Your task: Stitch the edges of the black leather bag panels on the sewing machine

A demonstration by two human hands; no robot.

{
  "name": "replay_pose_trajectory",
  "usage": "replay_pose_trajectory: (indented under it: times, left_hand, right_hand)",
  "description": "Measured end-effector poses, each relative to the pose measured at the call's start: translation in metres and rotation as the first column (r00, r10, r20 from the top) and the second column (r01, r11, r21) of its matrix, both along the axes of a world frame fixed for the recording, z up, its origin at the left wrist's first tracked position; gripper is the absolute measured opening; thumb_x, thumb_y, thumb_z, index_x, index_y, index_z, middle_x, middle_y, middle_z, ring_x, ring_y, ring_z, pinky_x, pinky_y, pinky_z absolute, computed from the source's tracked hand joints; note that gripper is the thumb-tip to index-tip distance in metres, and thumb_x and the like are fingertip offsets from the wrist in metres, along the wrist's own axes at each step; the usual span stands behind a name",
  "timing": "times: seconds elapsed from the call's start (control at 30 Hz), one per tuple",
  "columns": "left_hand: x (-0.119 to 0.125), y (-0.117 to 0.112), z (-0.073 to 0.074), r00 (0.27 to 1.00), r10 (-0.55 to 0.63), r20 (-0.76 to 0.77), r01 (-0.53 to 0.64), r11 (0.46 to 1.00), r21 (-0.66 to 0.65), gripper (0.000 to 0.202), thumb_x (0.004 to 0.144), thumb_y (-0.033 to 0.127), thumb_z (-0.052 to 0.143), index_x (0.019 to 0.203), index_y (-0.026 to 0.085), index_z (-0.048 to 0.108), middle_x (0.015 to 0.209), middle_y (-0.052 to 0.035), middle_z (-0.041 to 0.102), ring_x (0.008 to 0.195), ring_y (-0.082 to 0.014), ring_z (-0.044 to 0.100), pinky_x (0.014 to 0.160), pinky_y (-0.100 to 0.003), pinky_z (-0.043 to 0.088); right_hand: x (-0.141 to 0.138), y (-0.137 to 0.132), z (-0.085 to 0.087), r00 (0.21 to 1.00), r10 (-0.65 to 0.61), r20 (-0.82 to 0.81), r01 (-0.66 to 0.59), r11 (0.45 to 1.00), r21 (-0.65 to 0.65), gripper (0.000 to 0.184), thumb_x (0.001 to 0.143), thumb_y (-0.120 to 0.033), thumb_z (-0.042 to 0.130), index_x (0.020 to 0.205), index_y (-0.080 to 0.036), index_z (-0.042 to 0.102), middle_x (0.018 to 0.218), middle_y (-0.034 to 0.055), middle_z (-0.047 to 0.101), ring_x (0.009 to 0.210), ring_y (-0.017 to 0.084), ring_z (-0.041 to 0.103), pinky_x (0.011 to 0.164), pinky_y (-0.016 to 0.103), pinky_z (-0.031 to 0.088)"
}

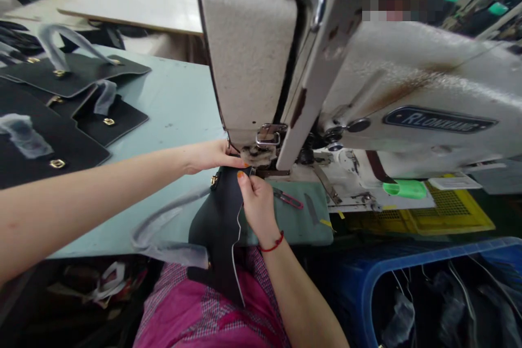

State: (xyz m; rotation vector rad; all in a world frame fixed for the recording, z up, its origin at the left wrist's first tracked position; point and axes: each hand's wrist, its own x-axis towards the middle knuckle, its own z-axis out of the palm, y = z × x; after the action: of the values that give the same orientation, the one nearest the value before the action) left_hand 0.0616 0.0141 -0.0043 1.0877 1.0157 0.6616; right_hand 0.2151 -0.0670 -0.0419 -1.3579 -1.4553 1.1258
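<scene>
A black leather-like bag panel (218,217) with a pale edge lies under the sewing machine's head (250,60) and hangs down over my lap. Wrapped in clear plastic, its handle (163,234) loops out to the left, near a small gold buckle (213,180). My left hand (218,155) rests on the far end of the panel beside the needle area, thumb stretched out; its other fingers are partly hidden behind the machine head. My right hand (260,201) grips the panel's right edge, thumb on top and fingers curled.
More black bag panels (126,119) with gold fittings lie on the pale green table (175,92) at left. Pink-handled thread snips (289,199) lie right of my right hand. A blue bin (362,283) holding black pieces stands at lower right, near a yellow crate (448,204).
</scene>
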Motion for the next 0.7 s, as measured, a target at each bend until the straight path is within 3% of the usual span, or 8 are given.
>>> replay_pose_trajectory:
  times: [0.07, 0.27, 0.43, 0.53, 0.63, 0.7]
  left_hand:
    - [-0.001, -0.006, -0.001, 0.992, -0.105, -0.062, 0.110, 0.992, 0.067, 0.033, 0.068, 0.024, 0.082, 0.100, 0.016, 0.076, 0.101, -0.0052, 0.077, 0.102, -0.0229, 0.068, 0.098, -0.037, 0.051]
    - [0.008, -0.025, 0.006, 0.991, 0.003, -0.135, 0.018, 0.988, 0.155, 0.043, 0.071, 0.043, 0.078, 0.108, 0.020, 0.075, 0.107, -0.0052, 0.076, 0.112, -0.0270, 0.065, 0.104, -0.041, 0.047]
    - [0.003, -0.027, 0.003, 0.982, 0.030, -0.185, 0.016, 0.970, 0.242, 0.038, 0.080, 0.042, 0.070, 0.108, 0.017, 0.073, 0.108, -0.0044, 0.075, 0.109, -0.0252, 0.065, 0.103, -0.039, 0.047]
    - [-0.016, -0.036, -0.019, 0.939, 0.232, -0.254, -0.123, 0.916, 0.381, 0.036, 0.089, 0.039, 0.059, 0.113, 0.014, 0.067, 0.120, -0.0072, 0.070, 0.113, -0.0234, 0.062, 0.108, -0.040, 0.042]
    - [-0.039, -0.064, -0.057, 0.803, 0.489, -0.341, -0.235, 0.786, 0.572, 0.041, 0.093, 0.039, 0.052, 0.127, 0.016, 0.058, 0.137, -0.0107, 0.058, 0.125, -0.0251, 0.053, 0.113, -0.042, 0.037]
    - [-0.046, -0.092, -0.082, 0.791, 0.502, -0.349, -0.262, 0.794, 0.548, 0.053, 0.090, 0.043, 0.056, 0.138, 0.023, 0.048, 0.149, -0.0101, 0.045, 0.132, -0.0282, 0.048, 0.113, -0.045, 0.037]
  right_hand:
    - [0.008, 0.004, 0.002, 0.999, 0.048, 0.008, -0.048, 0.998, -0.028, 0.048, 0.090, -0.048, 0.046, 0.055, -0.020, 0.032, 0.054, -0.0044, 0.029, 0.053, 0.009, 0.028, 0.051, 0.026, 0.019]
    - [0.028, 0.015, 0.007, 0.980, 0.194, -0.033, -0.197, 0.972, -0.125, 0.048, 0.089, -0.051, 0.050, 0.057, -0.020, 0.032, 0.057, -0.0044, 0.027, 0.055, 0.009, 0.026, 0.051, 0.025, 0.017]
    - [0.031, 0.019, 0.011, 0.966, 0.248, -0.076, -0.256, 0.957, -0.136, 0.048, 0.090, -0.050, 0.051, 0.057, -0.020, 0.031, 0.058, -0.0044, 0.027, 0.055, 0.009, 0.026, 0.050, 0.026, 0.017]
    - [0.035, 0.016, 0.017, 0.958, 0.277, -0.066, -0.284, 0.948, -0.143, 0.049, 0.091, -0.049, 0.050, 0.057, -0.020, 0.031, 0.058, -0.0047, 0.026, 0.055, 0.009, 0.026, 0.051, 0.026, 0.017]
    - [0.047, 0.002, 0.026, 0.935, 0.353, -0.018, -0.351, 0.923, -0.157, 0.047, 0.093, -0.044, 0.051, 0.058, -0.020, 0.031, 0.058, -0.0053, 0.026, 0.054, 0.008, 0.025, 0.050, 0.025, 0.017]
    - [0.054, -0.014, 0.031, 0.918, 0.394, 0.035, -0.383, 0.907, -0.176, 0.044, 0.093, -0.039, 0.052, 0.058, -0.019, 0.033, 0.057, -0.0058, 0.027, 0.054, 0.008, 0.026, 0.050, 0.025, 0.016]
